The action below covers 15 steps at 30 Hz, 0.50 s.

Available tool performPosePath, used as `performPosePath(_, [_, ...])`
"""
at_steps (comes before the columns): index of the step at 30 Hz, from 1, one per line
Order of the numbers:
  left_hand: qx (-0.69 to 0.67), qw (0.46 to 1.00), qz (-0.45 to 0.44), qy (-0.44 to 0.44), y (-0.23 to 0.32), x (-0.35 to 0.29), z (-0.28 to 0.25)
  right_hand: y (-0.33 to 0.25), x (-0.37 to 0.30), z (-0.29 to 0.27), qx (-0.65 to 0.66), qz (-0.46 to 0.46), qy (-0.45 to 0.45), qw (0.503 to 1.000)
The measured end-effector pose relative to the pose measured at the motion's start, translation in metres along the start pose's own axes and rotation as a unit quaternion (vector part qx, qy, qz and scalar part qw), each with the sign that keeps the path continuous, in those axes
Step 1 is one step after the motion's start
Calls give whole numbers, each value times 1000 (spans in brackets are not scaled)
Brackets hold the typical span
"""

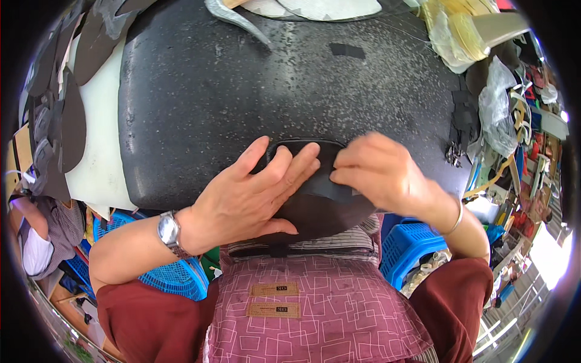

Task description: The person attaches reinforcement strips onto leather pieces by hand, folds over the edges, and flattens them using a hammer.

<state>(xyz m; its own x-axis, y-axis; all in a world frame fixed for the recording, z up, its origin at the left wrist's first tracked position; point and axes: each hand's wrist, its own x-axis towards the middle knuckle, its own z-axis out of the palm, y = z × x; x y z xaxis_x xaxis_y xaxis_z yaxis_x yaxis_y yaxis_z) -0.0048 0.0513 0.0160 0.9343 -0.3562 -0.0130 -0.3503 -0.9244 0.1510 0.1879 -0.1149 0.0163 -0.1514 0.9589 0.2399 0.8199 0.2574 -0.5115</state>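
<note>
A dark, curved piece of flat sheet material (324,216), perhaps leather, lies over the near edge of the black work surface (242,91), its lower part hanging toward my lap. Across its left side rests my left hand (242,193), fingers stretched out and the thumb spread apart, pressing it down. My right hand (384,169) is closed in a pinch at the piece's right side, thumb and forefinger against it. What lies between those fingertips is partly hidden. A thin black edge shows above the left fingertips.
Far off lie a curved metal tool (242,21) and a small black strip (348,51). A plastic-wrapped tub (454,39) stands far right, near black scraps (463,118). Dark cut pieces (74,124) overlap a white board (100,151) at left. Blue baskets (411,242) flank my legs.
</note>
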Motion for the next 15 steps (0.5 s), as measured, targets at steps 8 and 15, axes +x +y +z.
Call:
performPosePath(8, [-64,995,-36,-64,4,-1,-2,17,23,-20,173,-31,-120,977])
performPosePath(15, [-36,994,-43,-92,18,10,-15,9,20,-33,34,-91,-213,972])
